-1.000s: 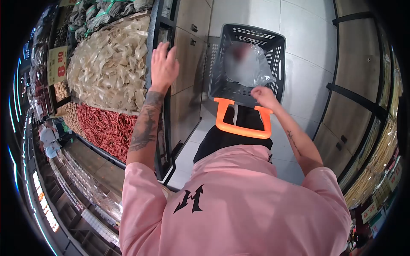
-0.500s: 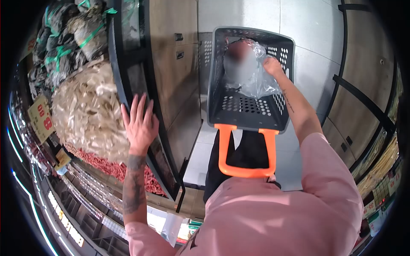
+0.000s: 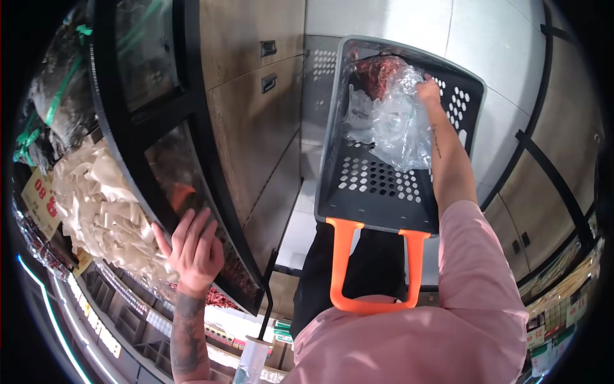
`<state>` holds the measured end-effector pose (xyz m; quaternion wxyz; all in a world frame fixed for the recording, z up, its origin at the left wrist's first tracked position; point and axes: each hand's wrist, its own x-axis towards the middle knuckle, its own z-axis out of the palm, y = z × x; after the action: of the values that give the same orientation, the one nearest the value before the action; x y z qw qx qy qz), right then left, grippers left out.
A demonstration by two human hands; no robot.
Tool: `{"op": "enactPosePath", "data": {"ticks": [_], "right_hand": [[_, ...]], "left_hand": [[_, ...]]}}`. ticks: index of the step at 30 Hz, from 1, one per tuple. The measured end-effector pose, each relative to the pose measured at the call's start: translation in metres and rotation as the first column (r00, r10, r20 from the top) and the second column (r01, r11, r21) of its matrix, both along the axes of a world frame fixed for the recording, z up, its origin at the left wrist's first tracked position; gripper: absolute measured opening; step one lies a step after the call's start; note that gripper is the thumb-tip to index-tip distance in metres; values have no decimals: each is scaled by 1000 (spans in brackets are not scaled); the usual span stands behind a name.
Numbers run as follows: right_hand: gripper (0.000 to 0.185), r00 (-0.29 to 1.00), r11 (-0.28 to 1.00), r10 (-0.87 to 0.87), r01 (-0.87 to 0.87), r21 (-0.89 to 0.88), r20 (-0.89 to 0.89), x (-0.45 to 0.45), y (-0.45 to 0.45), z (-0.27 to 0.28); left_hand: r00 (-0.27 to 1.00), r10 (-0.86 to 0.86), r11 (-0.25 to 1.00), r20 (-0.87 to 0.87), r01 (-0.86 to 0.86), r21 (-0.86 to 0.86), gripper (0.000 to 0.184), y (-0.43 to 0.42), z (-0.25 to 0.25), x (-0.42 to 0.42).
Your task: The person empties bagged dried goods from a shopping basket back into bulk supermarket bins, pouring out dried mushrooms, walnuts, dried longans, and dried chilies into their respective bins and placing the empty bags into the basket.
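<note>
My left hand (image 3: 196, 251) rests with spread fingers on the black edge of the display bin (image 3: 137, 185), holding nothing. Inside the dark grey shopping basket (image 3: 330, 147), my right hand (image 3: 430, 91) has its fingers closed on the clear plastic bag (image 3: 400, 121). Something red (image 3: 382, 69) shows at the far end of the bag. The basket's orange handle (image 3: 374, 306) lies towards my body.
Pale dried strips (image 3: 102, 205) fill the bin at the left, with dark bundles tied in green (image 3: 61, 109) beyond them. A price sign (image 3: 41, 203) hangs at far left. Wooden cabinets (image 3: 256, 128) flank the floor. A plastic bag roll (image 3: 251, 360) is below.
My right hand has reached further into the basket and closed on the bag. The view has come closer to the basket. My left hand has slid along the bin's edge, towards me.
</note>
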<state>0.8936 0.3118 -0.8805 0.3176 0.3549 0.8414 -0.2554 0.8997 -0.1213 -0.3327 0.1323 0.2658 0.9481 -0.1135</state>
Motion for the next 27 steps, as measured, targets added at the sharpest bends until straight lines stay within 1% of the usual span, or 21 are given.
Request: {"op": "enactPosePath", "data": {"ticks": [2, 3, 4, 5, 6, 8, 9, 12, 13, 14, 15, 17, 18, 19, 21, 22, 23, 24, 25, 26, 27], "right_hand": [[59, 997, 999, -22, 24, 33, -69, -6, 1, -14], [61, 996, 999, -24, 27, 41, -82, -7, 7, -39], [64, 985, 999, -37, 42, 25, -171, -5, 10, -54], [64, 885, 887, 457, -444, 128, -92, 0, 31, -101], [55, 882, 889, 458, -457, 36, -109, 1, 31, -109], [41, 968, 920, 239, -251, -301, -77, 8, 21, -125], [37, 987, 912, 152, -161, -378, -55, 11, 12, -131], [33, 955, 910, 215, -271, -313, -203, 32, -40, -113], [34, 973, 956, 121, -168, -241, -198, 41, -64, -105], [38, 988, 943, 102, -132, -305, -112, 39, -84, -74], [43, 983, 942, 115, -153, -300, -139, 40, -105, -41], [42, 989, 893, 84, -20, -449, 124, 43, -136, -9], [42, 990, 894, 82, -22, -448, 117, 51, -141, -7], [44, 993, 926, 10, 36, -376, 119, 59, -146, -5], [47, 985, 990, 123, -130, -48, -124, 71, -135, 2], [40, 995, 999, 26, -28, -19, -93, 60, -120, 24], [33, 1000, 990, 12, -10, 143, -13, 50, -107, 19], [25, 998, 981, 44, -34, 192, -52, 45, -90, 18], [24, 995, 985, 67, -52, 167, -81, 41, -72, 8], [25, 991, 981, 113, -100, 169, -74, 39, -55, -10], [28, 972, 959, 227, -214, 187, -55, 35, -39, -29]], "left_hand": [[1000, -14, 1000, -6, 14, -17, 21, -1, -2, 0], [1000, 4, 1000, 0, -4, -17, 22, 3, -2, -1], [1000, 7, 999, 0, -7, -33, 22, 4, -2, 0], [1000, 18, 998, 7, -18, -52, 22, 5, -2, 0], [1000, 25, 997, 17, -23, -70, 21, 3, -2, 1], [1000, 15, 994, 15, -13, -106, 24, -2, -4, 3], [1000, 5, 994, 10, -4, -109, 24, -1, -4, 3], [1000, 5, 996, -12, -7, -91, 24, 2, -4, 2], [1000, 11, 998, -14, -12, -70, 23, 3, -4, 1], [1000, 16, 999, -12, -17, -50, 23, 3, -4, 1], [1000, 17, 999, -17, -18, -35, 22, 3, -4, 2], [1000, 13, 1000, -17, -13, -13, 21, 1, -3, 2], [1000, 17, 1000, -10, -17, -6, 20, 1, -2, 2], [1000, 15, 1000, -17, -15, -2, 20, 1, 0, 2], [1000, 24, 1000, -7, -24, -7, 20, 2, -1, 3], [1000, 21, 1000, -5, -21, -3, 20, 2, -2, 3], [1000, 16, 1000, -4, -16, 7, 21, 2, -1, 2], [1000, 13, 1000, -3, -12, 15, 21, 2, -1, 2], [1000, 2, 1000, -5, -2, 17, 22, 2, -1, 1], [1000, 4, 1000, -4, -4, 12, 23, 2, -2, 1], [1000, -2, 1000, -1, 2, 14, 23, 1, -3, 0]]}}
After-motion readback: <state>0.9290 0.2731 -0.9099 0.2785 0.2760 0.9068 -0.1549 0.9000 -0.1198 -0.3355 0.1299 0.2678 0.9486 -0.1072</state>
